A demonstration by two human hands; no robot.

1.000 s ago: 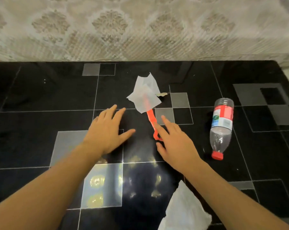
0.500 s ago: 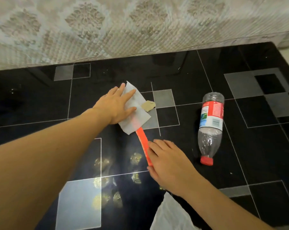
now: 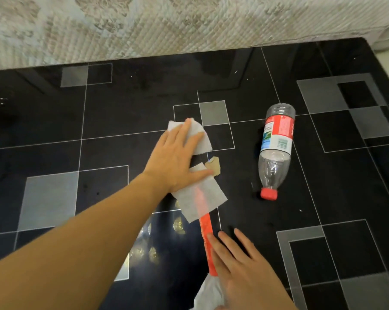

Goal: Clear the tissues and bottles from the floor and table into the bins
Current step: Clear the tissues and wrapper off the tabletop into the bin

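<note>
Mid-frame, the left hand (image 3: 178,157) lies flat, fingers spread, on a tissue (image 3: 201,195) on the black bench (image 3: 113,113). The right hand (image 3: 240,262), lower centre, rests straight fingers on an orange strip (image 3: 208,238). A bottle (image 3: 276,148) lies on its side at centre right.

Two bare arms seen from above, reaching forward. Left arm stretched long from the lower left corner toward the centre, forearm bare, wrist straight. Left hand (image 3: 178,157) palm down, fingers straight and slightly spread, thumb angled out to the right — lying flat, not curled. Right arm entering at the lower right, only the wrist and a short stretch of forearm in view. Right hand (image 3: 238,265) also palm down and nearer the body, fingers extended and fanned up and to the left — relaxed, none of them curled. Hands well apart, left ahead of right.
</note>
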